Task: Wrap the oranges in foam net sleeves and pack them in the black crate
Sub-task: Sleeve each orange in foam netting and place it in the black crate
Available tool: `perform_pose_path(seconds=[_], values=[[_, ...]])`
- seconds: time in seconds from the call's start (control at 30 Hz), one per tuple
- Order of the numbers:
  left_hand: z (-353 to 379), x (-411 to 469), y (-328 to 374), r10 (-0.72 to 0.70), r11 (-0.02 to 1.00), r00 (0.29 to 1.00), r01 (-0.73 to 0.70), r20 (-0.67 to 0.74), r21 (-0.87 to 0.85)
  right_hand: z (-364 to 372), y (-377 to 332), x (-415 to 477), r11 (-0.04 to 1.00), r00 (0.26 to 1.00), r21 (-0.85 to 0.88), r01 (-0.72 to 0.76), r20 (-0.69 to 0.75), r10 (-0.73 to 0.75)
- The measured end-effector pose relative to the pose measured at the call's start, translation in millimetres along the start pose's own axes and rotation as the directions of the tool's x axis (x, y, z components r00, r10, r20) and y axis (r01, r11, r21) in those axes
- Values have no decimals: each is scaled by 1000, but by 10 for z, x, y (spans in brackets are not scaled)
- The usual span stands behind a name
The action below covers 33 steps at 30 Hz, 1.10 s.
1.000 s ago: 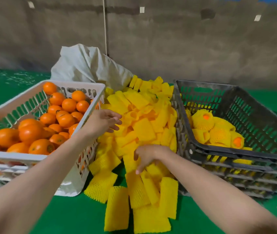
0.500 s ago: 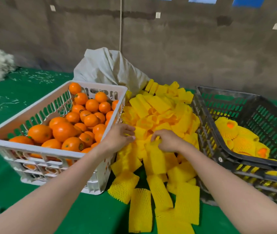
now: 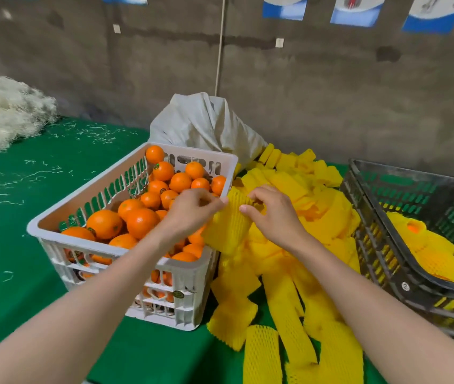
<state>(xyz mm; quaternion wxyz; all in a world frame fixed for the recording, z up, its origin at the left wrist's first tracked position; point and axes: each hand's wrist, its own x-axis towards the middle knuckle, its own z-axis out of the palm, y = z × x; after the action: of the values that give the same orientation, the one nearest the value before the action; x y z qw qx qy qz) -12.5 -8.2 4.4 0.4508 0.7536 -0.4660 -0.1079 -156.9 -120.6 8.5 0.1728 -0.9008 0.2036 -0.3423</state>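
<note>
A yellow foam net sleeve is lifted off the pile of sleeves. My left hand pinches its top left edge and my right hand pinches its top right edge, both over the right rim of the white crate. That crate holds several bare oranges. The black crate at the right holds a few oranges wrapped in yellow sleeves.
A white cloth sack stands behind the white crate. A heap of pale shredded fibre lies at the far left on the green table. A rough wall runs close behind.
Both hands came together on one sleeve and raised it off the pile, toward the white crate's rim. The view has swung to the left.
</note>
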Motion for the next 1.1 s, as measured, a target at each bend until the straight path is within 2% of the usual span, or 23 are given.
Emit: perform_pose_path(seconds=[0.03,0.07,0.1,0.17,0.2,0.27,0.3,0.47,0.53,0.57,0.67,0.73,0.8,0.87,0.93,1.0,1.03,1.1], values=[[-124,53,-128,-29,997,999,32,-43,69,16,-17,23,999,1000,51,7,18,-8],[-245,109,-280,-85,969,990,107,-110,223,30,-23,41,996,999,94,-4,52,0],[-349,153,-447,-172,886,971,227,-168,404,43,-23,55,992,995,123,-33,97,21],[-505,206,-748,-386,705,912,387,-137,594,65,-11,81,976,982,184,-114,167,83],[-547,222,-866,-449,693,892,390,-60,606,75,-14,94,958,975,236,-161,189,117],[-587,236,-998,-470,755,881,365,62,544,70,-48,118,878,951,391,-277,244,192],[-598,236,-1032,-452,781,889,355,73,514,67,-59,132,829,938,454,-328,263,227],[-591,220,-960,-346,882,938,327,-6,340,57,-93,131,736,909,538,-411,300,289],[-555,231,-838,-317,946,948,315,10,73,62,-122,131,673,903,604,-428,316,290],[-526,239,-737,-312,943,949,315,49,-104,62,-134,131,634,899,637,-438,327,293],[-413,254,-349,-258,768,939,343,229,-541,32,-182,119,538,891,710,-454,370,263],[-306,244,-122,-161,643,932,348,324,-682,-15,-216,92,465,898,769,-439,395,194],[-171,218,62,-101,576,927,350,361,-738,-80,-263,46,387,896,811,-439,426,124],[-15,194,221,-97,522,922,367,374,-770,-117,-307,-11,380,892,813,-441,443,85],[136,165,360,-121,425,905,419,408,-803,-144,-328,-69,387,886,803,-453,453,97],[262,118,467,-150,326,882,470,446,-820,-184,-330,-114,459,884,763,-454,448,130],[328,98,491,-159,330,889,457,429,-826,-212,-326,-127,539,885,714,-447,439,153],[432,49,534,-166,430,925,379,341,-819,-265,-296,-143,673,899,615,-411,395,188]])
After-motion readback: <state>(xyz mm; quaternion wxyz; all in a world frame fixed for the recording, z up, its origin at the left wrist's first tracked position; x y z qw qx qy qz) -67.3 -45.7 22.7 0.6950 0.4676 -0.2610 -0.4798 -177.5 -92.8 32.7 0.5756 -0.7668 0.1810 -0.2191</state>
